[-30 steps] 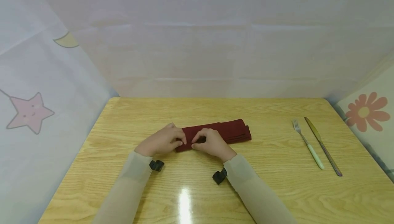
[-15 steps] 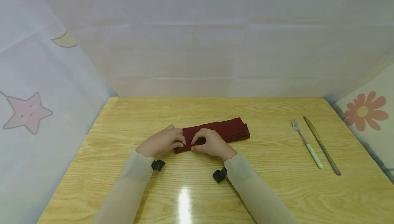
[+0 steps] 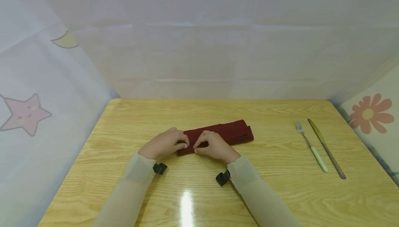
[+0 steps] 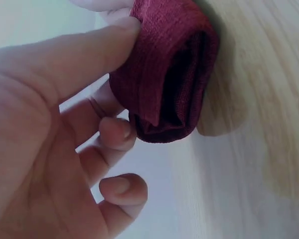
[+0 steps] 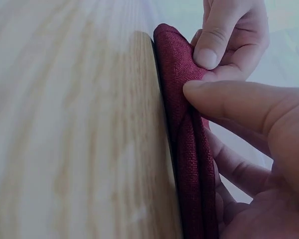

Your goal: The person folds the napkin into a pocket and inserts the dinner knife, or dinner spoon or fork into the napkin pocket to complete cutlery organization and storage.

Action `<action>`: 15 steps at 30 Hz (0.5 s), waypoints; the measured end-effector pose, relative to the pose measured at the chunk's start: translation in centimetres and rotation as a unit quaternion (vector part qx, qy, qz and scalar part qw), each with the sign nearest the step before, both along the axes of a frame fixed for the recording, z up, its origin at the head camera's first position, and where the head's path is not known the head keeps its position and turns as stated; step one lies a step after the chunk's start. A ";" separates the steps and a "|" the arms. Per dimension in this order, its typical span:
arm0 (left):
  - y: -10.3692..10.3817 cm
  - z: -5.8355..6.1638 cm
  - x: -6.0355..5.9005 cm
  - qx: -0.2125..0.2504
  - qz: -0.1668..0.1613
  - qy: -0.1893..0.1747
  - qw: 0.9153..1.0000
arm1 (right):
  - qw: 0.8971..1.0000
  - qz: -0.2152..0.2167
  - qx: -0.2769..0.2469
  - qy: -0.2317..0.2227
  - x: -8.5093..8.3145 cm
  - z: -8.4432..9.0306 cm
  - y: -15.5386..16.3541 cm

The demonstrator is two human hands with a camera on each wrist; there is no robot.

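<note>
A dark red folded napkin (image 3: 222, 135) lies near the middle of the desk (image 3: 268, 192), its long side running toward the right edge. Its left end is pinched by the left hand (image 3: 163, 145), thumb on top and fingers curled beneath the rolled cloth. Just beside it, the same end is gripped by the right hand (image 3: 215, 146) between thumb and fingers. A fork (image 3: 311, 146) and a knife (image 3: 326, 147) are laid side by side near the right edge.
</note>
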State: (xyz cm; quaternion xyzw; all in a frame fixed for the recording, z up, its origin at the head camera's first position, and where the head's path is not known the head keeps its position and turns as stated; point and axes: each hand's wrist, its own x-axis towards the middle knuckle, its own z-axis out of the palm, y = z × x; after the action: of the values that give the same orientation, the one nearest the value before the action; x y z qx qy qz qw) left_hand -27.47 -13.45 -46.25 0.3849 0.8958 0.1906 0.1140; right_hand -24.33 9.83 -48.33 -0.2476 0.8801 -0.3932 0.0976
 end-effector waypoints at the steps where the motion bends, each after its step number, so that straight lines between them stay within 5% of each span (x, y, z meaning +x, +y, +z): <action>1: 0.0 0.0 0.0 -0.003 0.002 0.005 1.000 | 1.000 0.004 0.002 0.002 0.0 0.0 0.0; 8: 0.2 -0.2 0.2 -0.034 0.004 0.000 0.999 | 1.000 0.014 0.021 -0.003 0.2 0.2 -0.4; 15: 0.7 -0.4 0.7 -0.029 0.072 0.020 0.997 | 0.999 -0.011 0.036 0.012 0.1 -0.2 -0.7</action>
State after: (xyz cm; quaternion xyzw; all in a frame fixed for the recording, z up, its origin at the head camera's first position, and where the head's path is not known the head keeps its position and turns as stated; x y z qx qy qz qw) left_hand -26.78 -12.79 -46.66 0.3201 0.9283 0.1648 0.0929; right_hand -24.27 9.08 -48.53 -0.2388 0.8976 -0.3591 0.0914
